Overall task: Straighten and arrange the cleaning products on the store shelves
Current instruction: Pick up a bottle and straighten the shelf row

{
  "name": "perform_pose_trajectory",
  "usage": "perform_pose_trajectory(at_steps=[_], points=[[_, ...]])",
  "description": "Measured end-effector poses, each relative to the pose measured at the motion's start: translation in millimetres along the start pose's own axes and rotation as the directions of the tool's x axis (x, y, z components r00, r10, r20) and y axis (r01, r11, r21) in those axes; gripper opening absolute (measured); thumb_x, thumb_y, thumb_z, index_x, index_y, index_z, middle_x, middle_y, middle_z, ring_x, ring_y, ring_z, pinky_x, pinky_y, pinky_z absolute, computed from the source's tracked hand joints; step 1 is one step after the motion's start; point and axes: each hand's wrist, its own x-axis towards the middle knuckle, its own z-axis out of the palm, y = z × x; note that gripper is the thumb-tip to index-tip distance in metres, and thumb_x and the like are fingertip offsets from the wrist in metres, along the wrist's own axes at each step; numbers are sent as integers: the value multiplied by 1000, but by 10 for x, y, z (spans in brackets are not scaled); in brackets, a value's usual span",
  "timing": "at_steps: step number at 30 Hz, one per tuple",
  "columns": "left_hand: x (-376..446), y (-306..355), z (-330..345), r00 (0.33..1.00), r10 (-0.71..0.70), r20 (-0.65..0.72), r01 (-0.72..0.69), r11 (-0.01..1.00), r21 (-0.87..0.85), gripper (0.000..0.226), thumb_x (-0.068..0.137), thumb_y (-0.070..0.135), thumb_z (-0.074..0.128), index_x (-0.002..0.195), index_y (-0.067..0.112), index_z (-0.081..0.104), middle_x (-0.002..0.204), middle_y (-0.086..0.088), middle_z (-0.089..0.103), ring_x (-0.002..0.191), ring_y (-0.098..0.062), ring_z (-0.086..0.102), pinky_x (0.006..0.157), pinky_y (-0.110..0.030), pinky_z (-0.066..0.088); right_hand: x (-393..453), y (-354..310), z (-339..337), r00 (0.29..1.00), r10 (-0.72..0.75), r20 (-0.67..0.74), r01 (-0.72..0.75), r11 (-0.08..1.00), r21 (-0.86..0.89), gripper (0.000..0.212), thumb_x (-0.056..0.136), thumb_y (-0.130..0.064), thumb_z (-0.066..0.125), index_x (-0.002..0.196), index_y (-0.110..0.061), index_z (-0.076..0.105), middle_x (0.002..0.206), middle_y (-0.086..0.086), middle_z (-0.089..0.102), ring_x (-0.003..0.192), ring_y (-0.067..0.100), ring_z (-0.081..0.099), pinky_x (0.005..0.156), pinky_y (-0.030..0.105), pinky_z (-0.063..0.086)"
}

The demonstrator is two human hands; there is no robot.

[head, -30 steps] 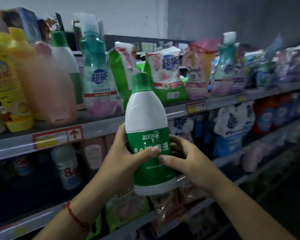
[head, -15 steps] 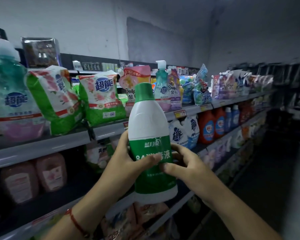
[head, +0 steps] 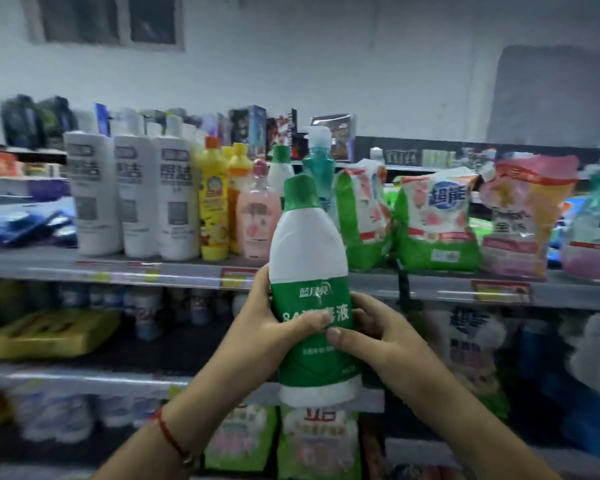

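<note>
Shelving [head: 194,271] on the top tier is packed: three white bottles [head: 136,195], green refill pouches [head: 433,223], a pink bottle [head: 258,216]. Risk, as I judge it: pushing in the green-capped disinfectant bottle [head: 310,289] could topple the narrow neighbours. It is upright in front of that tier, clear of it, gripped by left hand [head: 274,327] and right hand [head: 378,330], thumbs across its label.

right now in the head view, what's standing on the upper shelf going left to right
Three tall white bottles with grey labels → yellow bottle with orange cap → pink bottle with pink cap → green and white refill pouch → white and green pouch with blue logo → pink and yellow pouch.
</note>
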Motion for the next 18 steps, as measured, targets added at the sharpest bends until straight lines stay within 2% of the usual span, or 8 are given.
perform_pose_trajectory(at_steps=[3, 6, 9, 13, 16, 18], points=[[-92, 85, -433, 994, -21, -110, 27, 999, 48, 71, 75, 9, 88, 132, 31, 50, 109, -2, 77, 99, -24, 76, 77, -38, 64, 281, 10, 422, 996, -38, 81, 38, 999, 7, 35, 90, -8, 71, 116, -31, 68, 111, -5, 76, 104, 14, 72, 81, 28, 59], [-116, 115, -833, 988, -45, -145, 66, 988, 143, 78, 67, 30, 90, 130, 40, 45, 109, 5, 76, 101, -20, 75, 82, -40, 63, 489, 37, 766, 992, -59, 109, 60, 998, -6, 34, 90, -9, 72, 116, -32, 67, 108, -9, 76, 102, 9, 72, 79, 25, 59], [-93, 138, -1175, 989, -52, -141, 85, 967, 238, 90, 56, 51, 91, 130, 42, 41, 111, 10, 75, 102, -15, 75, 84, -38, 63, 650, 70, 1030, 986, -114, 121, 119, 992, -35, 36, 89, -13, 76, 118, -33, 67, 110, -6, 76, 104, 13, 71, 83, 31, 60], [32, 104, -1499, 983, -27, -183, 67, 973, 220, 93, 50, 45, 95, 128, 27, 47, 110, 4, 77, 100, -19, 76, 84, -43, 63, 863, 60, 1263, 980, -154, 128, 165, 983, -80, 38, 88, -14, 76, 115, -39, 65, 110, -11, 75, 103, 9, 71, 82, 28, 60], [144, 83, -1694, 982, -1, -187, 35, 984, 177, 85, 57, 31, 100, 125, 21, 50, 108, 2, 77, 99, -19, 76, 74, -33, 63, 1029, 22, 1363, 974, -161, 159, 189, 965, -183, 44, 88, -23, 77, 124, -43, 61, 114, -12, 72, 108, 7, 68, 89, 31, 59], [222, 79, -1804, 981, 35, -190, -3, 986, 167, 83, 57, 31, 99, 123, 21, 50, 109, 1, 76, 100, -19, 75, 73, -31, 62, 1169, -57, 1372, 974, -156, 166, 197, 943, -270, 47, 89, -32, 75, 132, -40, 56, 117, -12, 69, 110, 5, 65, 90, 25, 58]])
